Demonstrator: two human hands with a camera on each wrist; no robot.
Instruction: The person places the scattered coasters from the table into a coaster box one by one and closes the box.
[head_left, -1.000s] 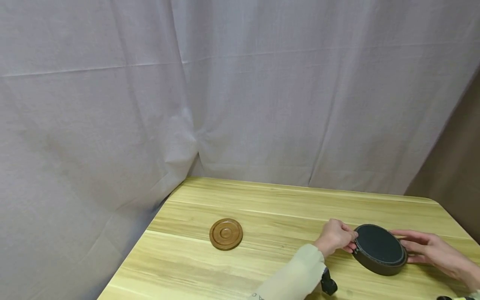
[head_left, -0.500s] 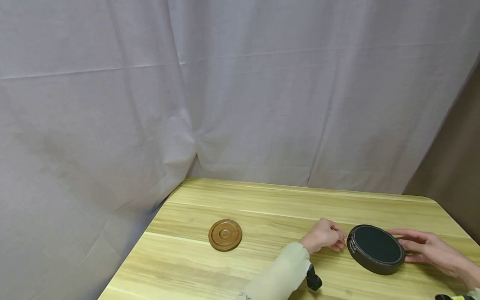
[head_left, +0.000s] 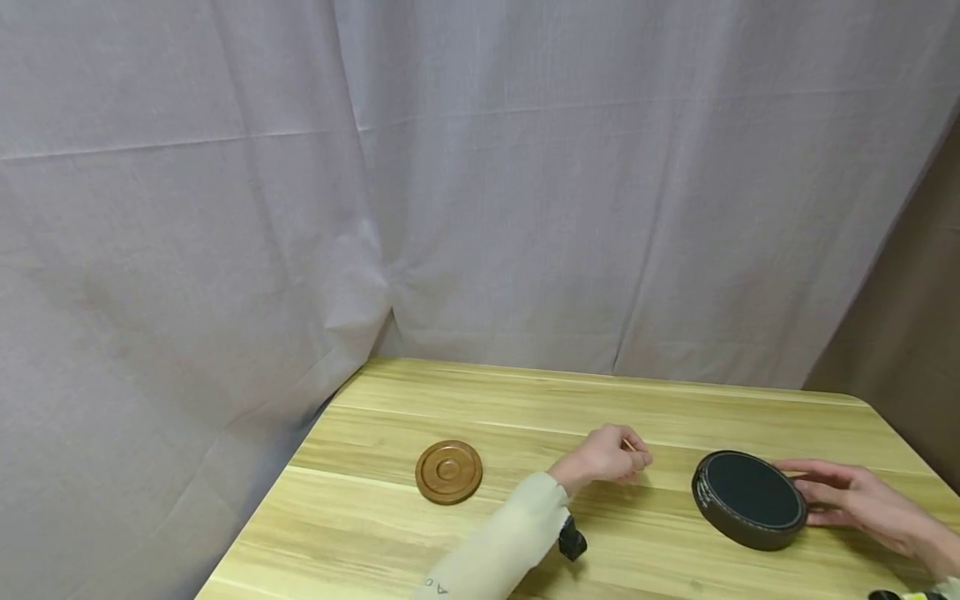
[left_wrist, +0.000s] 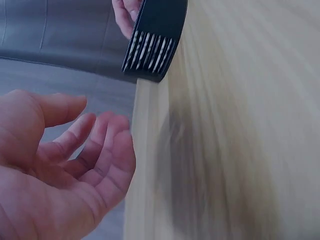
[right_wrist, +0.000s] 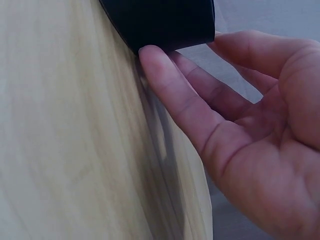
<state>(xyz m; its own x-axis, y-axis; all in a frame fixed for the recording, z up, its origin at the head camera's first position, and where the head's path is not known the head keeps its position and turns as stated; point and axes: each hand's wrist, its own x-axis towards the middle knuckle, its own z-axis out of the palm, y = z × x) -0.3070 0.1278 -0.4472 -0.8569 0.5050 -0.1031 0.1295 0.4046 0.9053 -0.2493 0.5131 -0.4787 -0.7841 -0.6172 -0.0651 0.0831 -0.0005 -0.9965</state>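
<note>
A round, low black case (head_left: 753, 502) with a flat dark top sits at the right side of the wooden table. My right hand (head_left: 873, 507) holds its right side, thumb and fingertips against the wall, as the right wrist view also shows at the case's edge (right_wrist: 170, 22). Pale stripes run across the case's side (left_wrist: 149, 52) in the left wrist view. Apart from it, over the table to its left, is my left hand (head_left: 606, 454). Its fingers (left_wrist: 102, 150) are loosely bent, and nothing shows between them in the left wrist view.
A round brown wooden coaster (head_left: 448, 472) with a ringed groove lies on the table left of my left hand. The pale wooden table (head_left: 360, 533) ends at a grey curtain (head_left: 495, 208) behind. A brown surface (head_left: 900, 333) borders the right.
My left hand has let go of the case's left side and moved left, away from it. The case has shifted slightly left in view; my right hand stays at its right side.
</note>
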